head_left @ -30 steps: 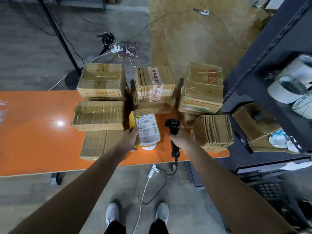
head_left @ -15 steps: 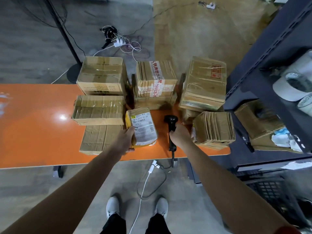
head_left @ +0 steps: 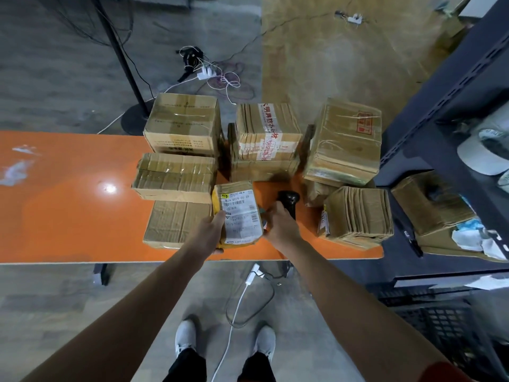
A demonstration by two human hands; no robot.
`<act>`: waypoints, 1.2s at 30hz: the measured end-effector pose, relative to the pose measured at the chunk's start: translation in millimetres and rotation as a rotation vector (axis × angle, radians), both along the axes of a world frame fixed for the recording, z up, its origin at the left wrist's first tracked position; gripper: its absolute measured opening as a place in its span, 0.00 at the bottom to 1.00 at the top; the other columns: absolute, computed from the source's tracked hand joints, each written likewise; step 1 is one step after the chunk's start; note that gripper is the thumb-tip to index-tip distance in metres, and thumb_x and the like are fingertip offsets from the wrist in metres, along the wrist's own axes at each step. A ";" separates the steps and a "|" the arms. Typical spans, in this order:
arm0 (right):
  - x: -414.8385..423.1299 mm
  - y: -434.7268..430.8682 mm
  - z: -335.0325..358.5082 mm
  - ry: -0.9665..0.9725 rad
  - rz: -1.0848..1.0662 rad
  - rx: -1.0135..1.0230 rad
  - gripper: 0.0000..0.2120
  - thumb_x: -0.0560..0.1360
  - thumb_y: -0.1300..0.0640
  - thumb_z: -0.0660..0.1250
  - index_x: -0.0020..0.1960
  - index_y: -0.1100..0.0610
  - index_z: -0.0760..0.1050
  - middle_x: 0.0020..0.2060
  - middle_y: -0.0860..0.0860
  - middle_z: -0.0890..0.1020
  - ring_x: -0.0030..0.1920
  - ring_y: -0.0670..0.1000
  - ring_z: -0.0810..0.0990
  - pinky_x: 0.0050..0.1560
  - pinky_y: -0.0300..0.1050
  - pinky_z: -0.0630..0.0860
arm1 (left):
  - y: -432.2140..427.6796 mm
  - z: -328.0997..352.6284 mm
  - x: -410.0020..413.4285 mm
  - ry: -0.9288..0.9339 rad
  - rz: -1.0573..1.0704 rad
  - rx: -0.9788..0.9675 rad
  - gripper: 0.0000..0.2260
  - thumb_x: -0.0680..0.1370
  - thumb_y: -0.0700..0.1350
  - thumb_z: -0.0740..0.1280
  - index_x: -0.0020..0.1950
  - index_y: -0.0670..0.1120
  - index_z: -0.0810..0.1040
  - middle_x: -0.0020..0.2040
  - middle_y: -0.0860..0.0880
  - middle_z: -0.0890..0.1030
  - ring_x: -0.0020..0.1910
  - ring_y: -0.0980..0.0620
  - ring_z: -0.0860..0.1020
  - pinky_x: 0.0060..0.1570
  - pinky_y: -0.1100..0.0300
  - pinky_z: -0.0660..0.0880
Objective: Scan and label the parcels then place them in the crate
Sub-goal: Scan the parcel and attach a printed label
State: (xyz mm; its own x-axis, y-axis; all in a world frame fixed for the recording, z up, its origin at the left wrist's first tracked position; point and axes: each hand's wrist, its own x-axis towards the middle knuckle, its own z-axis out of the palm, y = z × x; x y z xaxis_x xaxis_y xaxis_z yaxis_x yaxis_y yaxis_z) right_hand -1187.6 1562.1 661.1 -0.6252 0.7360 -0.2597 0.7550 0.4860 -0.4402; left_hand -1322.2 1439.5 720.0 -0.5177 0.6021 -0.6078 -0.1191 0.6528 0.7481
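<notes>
Head view: your left hand (head_left: 210, 233) grips the small yellow parcel with a white label (head_left: 239, 216) at the near edge of the orange tabletop (head_left: 68, 205); your right hand (head_left: 281, 228) clasps the black handheld scanner (head_left: 289, 200) just beside it.

The scanner (head_left: 288, 199) is just right of the parcel (head_left: 239, 213), boxes (head_left: 265, 133) behind them.

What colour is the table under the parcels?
Orange and glossy; the head view shows the table best.
</notes>
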 end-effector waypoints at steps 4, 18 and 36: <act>-3.6 9.2 5.8 0.030 0.008 0.032 0.13 0.77 0.59 0.68 0.60 0.63 0.75 0.59 0.54 0.69 0.56 0.55 0.75 0.54 0.48 0.74 | -1.5 -0.7 2.7 0.000 -0.003 0.004 0.16 0.83 0.52 0.53 0.58 0.44 0.75 0.54 0.41 0.78 0.47 0.45 0.79 0.36 0.57 0.78; 26.3 37.1 69.1 0.267 -0.299 -0.096 0.15 0.80 0.57 0.63 0.46 0.69 0.76 0.36 0.58 0.74 0.35 0.51 0.71 0.30 0.41 0.62 | 34.2 -28.3 15.8 0.015 -0.010 -0.072 0.24 0.83 0.55 0.54 0.67 0.37 0.72 0.55 0.39 0.77 0.49 0.41 0.78 0.50 0.43 0.80; 27.0 46.7 103.9 0.376 -0.230 -0.338 0.07 0.82 0.55 0.62 0.53 0.58 0.74 0.52 0.58 0.80 0.56 0.58 0.80 0.56 0.60 0.79 | 43.7 -23.0 13.1 0.557 -0.148 0.011 0.20 0.81 0.49 0.60 0.70 0.39 0.67 0.64 0.37 0.72 0.63 0.37 0.71 0.60 0.45 0.69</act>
